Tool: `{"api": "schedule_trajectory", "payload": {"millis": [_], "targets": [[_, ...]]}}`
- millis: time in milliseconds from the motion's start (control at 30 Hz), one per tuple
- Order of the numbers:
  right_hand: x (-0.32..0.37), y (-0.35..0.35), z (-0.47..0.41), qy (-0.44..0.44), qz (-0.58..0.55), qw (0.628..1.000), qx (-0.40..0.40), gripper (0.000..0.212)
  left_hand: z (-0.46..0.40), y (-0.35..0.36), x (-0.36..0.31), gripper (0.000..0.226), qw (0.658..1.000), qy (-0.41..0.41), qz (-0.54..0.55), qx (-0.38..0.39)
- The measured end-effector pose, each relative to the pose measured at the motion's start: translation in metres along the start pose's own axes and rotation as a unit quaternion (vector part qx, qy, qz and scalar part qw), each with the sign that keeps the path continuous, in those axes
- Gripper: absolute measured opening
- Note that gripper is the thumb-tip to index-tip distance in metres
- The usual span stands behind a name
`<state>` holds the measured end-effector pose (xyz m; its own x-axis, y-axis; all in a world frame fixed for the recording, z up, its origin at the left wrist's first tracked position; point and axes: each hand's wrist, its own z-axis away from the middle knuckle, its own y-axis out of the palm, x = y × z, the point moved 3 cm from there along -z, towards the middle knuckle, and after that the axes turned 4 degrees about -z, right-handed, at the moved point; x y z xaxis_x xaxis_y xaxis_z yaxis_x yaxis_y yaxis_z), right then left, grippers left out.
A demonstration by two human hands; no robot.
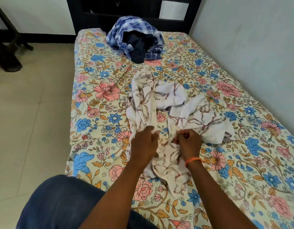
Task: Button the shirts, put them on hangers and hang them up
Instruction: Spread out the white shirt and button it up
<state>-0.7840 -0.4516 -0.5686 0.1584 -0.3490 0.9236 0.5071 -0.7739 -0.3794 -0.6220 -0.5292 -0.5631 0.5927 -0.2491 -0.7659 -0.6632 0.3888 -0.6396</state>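
A white shirt with brown vein-like streaks (172, 103) lies crumpled in the middle of the floral bed. My left hand (145, 142) pinches the shirt's left front edge near the bottom. My right hand (187, 142), with an orange band on the wrist, grips the facing edge with curled fingers. The two hands are close together over the cloth. Whether a button is between the fingers is hidden. At the head of the bed sits a pile with a blue checked shirt (121, 30) around a dark navy garment (137, 47). No hanger is in view.
The bed (100, 90) with its flowered sheet fills most of the view; a pale wall runs along its right side. A dark headboard (143, 7) stands at the far end. Tiled floor (30, 113) lies to the left, with dark furniture legs (9, 47) at the far left.
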Motion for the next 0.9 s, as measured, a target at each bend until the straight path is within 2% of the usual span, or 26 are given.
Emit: {"api": "schedule_trajectory", "payload": {"millis": [67, 133, 233, 333, 467, 633, 733, 800, 900], "targets": [[0.002, 0.001, -0.001, 0.009, 0.023, 1.000, 0.009, 0.032, -0.006, -0.002, -0.001, 0.029, 0.998, -0.034, 0.027, -0.034], [0.010, 0.004, 0.000, -0.010, 0.064, 0.998, 0.025, 0.044, -0.013, -0.005, -0.006, 0.023, 0.997, -0.032, -0.047, -0.053], [0.019, 0.006, -0.001, -0.015, 0.113, 0.992, 0.046, 0.043, -0.020, -0.004, -0.009, 0.024, 0.986, -0.014, -0.153, -0.062], [0.017, 0.004, -0.004, 0.000, 0.118, 0.992, 0.041, 0.036, -0.020, 0.000, -0.010, 0.021, 0.985, -0.005, -0.164, -0.060], [0.004, 0.002, 0.000, 0.030, 0.051, 0.998, 0.006, 0.020, -0.019, -0.005, -0.002, 0.010, 0.994, -0.039, -0.060, -0.084], [0.002, -0.001, 0.008, 0.023, 0.037, 0.999, -0.025, 0.020, -0.009, -0.016, 0.008, 0.009, 0.986, -0.081, 0.115, -0.090], [0.009, -0.004, 0.014, 0.025, 0.011, 0.999, -0.035, 0.021, -0.003, -0.018, 0.009, 0.013, 0.980, -0.091, 0.151, -0.092], [0.020, -0.005, 0.025, -0.028, 0.011, 0.999, -0.044, 0.009, 0.000, -0.018, 0.007, 0.014, 0.979, -0.078, 0.167, -0.083], [0.040, -0.005, 0.051, -0.200, 0.061, 0.976, -0.057, 0.002, 0.010, -0.016, -0.003, 0.011, 0.975, -0.033, 0.217, -0.047]]}}
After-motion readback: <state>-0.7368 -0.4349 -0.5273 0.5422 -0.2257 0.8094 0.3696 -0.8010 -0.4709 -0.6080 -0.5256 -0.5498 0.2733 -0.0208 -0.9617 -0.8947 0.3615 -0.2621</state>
